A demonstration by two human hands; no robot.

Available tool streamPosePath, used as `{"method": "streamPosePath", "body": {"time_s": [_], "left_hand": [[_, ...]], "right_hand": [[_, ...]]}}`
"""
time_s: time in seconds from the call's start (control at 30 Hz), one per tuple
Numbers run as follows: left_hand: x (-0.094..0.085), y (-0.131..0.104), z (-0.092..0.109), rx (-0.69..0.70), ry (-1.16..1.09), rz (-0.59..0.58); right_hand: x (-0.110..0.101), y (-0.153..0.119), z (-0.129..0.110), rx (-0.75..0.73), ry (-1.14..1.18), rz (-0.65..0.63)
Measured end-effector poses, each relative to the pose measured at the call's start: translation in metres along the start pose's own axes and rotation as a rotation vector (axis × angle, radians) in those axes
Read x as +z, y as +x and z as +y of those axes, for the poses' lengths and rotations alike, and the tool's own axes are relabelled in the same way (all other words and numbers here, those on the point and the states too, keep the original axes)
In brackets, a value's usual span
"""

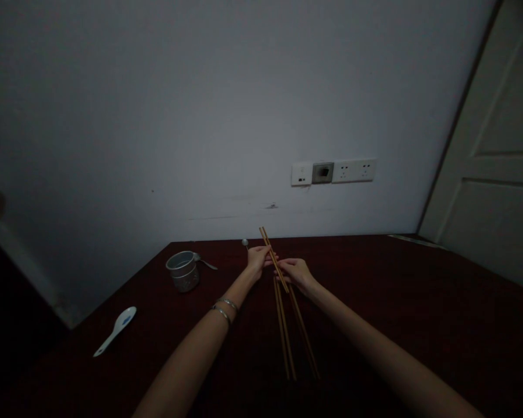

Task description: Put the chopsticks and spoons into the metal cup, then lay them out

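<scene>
Both my hands pinch one pair of wooden chopsticks [268,241], held slanted above the dark red table. Near the upper part, my left hand [258,258] has its fingers closed on the pair. Lower down, my right hand [297,273] grips the same sticks between thumb and fingers. Beneath them more chopsticks [285,331] lie on the table, pointing towards me. Another slim group of chopsticks [305,337] lies just to their right, its far end partly covered by my right hand. A small metal spoon [244,242] shows behind my left hand, its handle partly hidden.
On the left of the table [375,302] stands a metal cup [183,271], with a metal spoon [207,264] beside it. A white soup spoon [117,328] lies nearer to me. The wall behind carries sockets [354,170]; a door [497,145] is at the right.
</scene>
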State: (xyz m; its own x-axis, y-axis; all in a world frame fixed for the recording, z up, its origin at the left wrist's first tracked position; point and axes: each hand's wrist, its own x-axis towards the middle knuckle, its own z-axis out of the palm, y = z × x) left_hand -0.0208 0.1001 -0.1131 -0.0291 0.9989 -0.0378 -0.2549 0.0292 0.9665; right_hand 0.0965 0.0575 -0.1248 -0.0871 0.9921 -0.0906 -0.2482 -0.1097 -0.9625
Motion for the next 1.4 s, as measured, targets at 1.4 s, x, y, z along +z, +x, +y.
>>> {"method": "streamPosePath", "body": {"time_s": [1.4], "left_hand": [[0.037,-0.069,-0.009,-0.139,0.299,-0.481]], "right_hand": [[-0.066,-0.017,-0.041,0.080,-0.300,0.026]]}}
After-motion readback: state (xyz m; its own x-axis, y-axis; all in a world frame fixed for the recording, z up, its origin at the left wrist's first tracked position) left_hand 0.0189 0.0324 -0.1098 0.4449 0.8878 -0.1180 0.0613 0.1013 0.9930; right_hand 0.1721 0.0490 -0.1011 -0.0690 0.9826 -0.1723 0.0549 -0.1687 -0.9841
